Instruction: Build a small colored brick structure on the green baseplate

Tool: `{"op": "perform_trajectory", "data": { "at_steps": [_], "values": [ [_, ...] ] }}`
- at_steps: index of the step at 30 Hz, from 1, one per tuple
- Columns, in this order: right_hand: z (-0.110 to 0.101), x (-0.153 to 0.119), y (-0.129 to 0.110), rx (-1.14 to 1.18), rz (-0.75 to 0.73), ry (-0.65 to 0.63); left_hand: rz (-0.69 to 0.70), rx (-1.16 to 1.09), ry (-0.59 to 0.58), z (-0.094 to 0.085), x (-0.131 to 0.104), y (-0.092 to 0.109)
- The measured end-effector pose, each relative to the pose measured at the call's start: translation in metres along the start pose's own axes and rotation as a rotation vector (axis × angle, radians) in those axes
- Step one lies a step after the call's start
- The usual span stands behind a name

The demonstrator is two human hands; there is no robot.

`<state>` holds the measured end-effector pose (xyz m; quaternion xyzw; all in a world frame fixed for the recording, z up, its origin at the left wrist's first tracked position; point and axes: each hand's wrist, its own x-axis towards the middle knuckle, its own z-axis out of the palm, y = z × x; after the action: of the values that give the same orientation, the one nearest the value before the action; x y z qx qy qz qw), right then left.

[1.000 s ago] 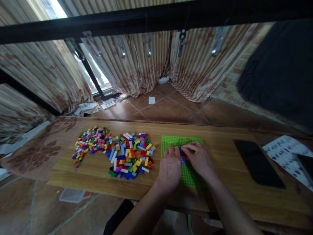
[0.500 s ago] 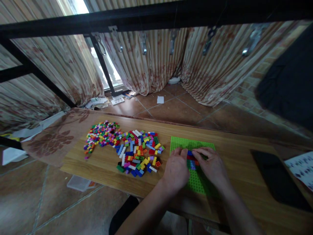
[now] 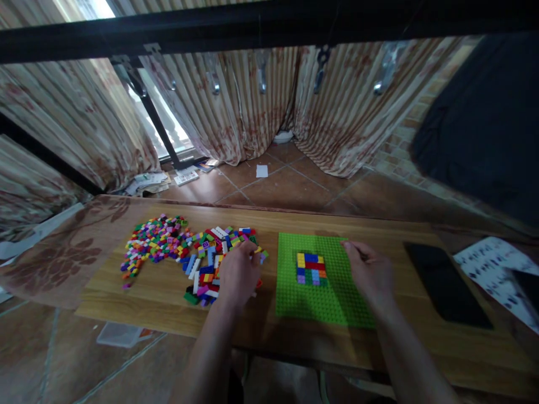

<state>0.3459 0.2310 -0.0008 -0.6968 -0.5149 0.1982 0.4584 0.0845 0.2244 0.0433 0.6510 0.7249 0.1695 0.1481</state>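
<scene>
My left hand (image 3: pixel 241 276) is over the pile of larger toy bricks (image 3: pixel 206 278), its fingers bent down and their tips hidden, so its grip does not show. Over the right part of the green baseplate (image 3: pixel 295 306) is my right hand (image 3: pixel 370 272), its fingers curled in towards the thumb; whether anything small is between them is hidden. Left of that hand, a small block of joined bricks (image 3: pixel 311 266) sits on the plate. Yellow, blue, red, orange, green, light blue and purple pieces show in it.
A heap of small bricks (image 3: pixel 158 238) lies at the left of the wooden table (image 3: pixel 147 306). To the right are a dark flat device (image 3: pixel 446 283) and a printed sheet (image 3: pixel 497 269). A black bar (image 3: pixel 236 28) crosses above the table's far side.
My left hand has left the joined bricks and moved left to the brick pile. My right hand has drawn back to the right, uncovering the joined bricks. The view has shifted slightly right.
</scene>
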Motion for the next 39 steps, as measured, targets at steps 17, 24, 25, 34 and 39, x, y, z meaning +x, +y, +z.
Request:
{"op": "perform_trajectory", "data": {
  "at_steps": [17,24,25,34,39],
  "values": [
    [0.004,-0.001,-0.005,-0.022,-0.029,-0.022,-0.114,0.175,-0.087,-0.018,0.005,-0.024],
    [0.004,-0.003,-0.008,-0.032,-0.036,-0.032,-0.089,0.246,-0.1,-0.009,0.001,-0.02],
    [0.003,-0.004,-0.008,-0.032,-0.035,-0.034,-0.08,0.249,-0.095,-0.008,0.001,-0.021],
    [0.002,-0.004,-0.011,-0.015,-0.036,-0.036,-0.019,0.055,-0.056,-0.007,0.004,-0.023],
    [0.005,-0.005,-0.014,0.02,-0.041,-0.046,-0.054,-0.749,-0.266,-0.018,0.005,-0.021]
  ]
}}
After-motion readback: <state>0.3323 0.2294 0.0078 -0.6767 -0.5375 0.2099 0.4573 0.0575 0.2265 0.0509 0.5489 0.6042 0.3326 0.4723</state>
